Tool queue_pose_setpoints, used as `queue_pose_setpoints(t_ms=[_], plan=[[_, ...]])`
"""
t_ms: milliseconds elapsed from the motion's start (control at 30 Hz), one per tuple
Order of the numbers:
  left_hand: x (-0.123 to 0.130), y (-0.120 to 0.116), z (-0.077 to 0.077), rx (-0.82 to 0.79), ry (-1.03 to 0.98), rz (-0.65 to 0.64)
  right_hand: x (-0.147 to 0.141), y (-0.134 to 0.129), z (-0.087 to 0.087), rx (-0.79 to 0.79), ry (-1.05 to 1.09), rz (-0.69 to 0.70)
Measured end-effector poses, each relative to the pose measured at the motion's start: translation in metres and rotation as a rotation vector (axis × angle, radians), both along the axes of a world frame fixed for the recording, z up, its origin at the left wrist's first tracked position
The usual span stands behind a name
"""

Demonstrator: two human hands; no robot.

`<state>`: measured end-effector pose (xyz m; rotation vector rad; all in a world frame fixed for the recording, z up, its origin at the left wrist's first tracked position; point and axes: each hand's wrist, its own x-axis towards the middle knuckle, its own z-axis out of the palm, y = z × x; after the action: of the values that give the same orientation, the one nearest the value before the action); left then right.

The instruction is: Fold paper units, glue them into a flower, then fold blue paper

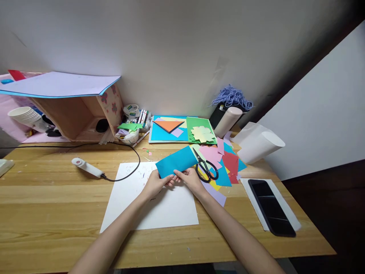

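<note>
A blue strip of paper [177, 160] is held up, slightly tilted, between both hands above a white sheet [159, 213]. My left hand [156, 183] is closed on its lower left edge, thumb on the near face. Close beside it, my right hand [190, 179] pinches the lower edge with its thumb on top. Just right of the blue paper, black-handled scissors [205, 167] rest on a heap of coloured paper pieces [228, 169]. Small marks and bits dot the white sheet.
At the back stand a box [82, 118], a paper-filled cup [129, 137] and an open folder [154, 137]. A corded white tool [88, 167] lies left. To the right are a phone [272, 207], rolled white paper [258, 146] and a pink cylinder [229, 121].
</note>
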<state>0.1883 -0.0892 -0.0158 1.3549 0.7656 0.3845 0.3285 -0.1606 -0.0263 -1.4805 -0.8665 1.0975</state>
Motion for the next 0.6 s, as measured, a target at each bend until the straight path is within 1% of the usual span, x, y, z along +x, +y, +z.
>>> queue_pose_setpoints(t_ms=[200, 367, 467, 600], plan=[[-0.004, 0.007, 0.001, 0.009, 0.065, 0.013, 0.009, -0.001, 0.005, -0.065, -0.045, 0.01], [-0.005, 0.012, 0.001, 0.026, 0.043, 0.008, 0.027, -0.002, 0.009, -0.02, -0.049, -0.017], [-0.005, 0.013, 0.001, 0.002, 0.031, 0.023, 0.037, -0.001, 0.007, 0.006, -0.039, -0.066], [-0.006, 0.014, -0.001, -0.025, 0.018, 0.063, 0.047, 0.0, 0.005, 0.068, -0.015, -0.177]])
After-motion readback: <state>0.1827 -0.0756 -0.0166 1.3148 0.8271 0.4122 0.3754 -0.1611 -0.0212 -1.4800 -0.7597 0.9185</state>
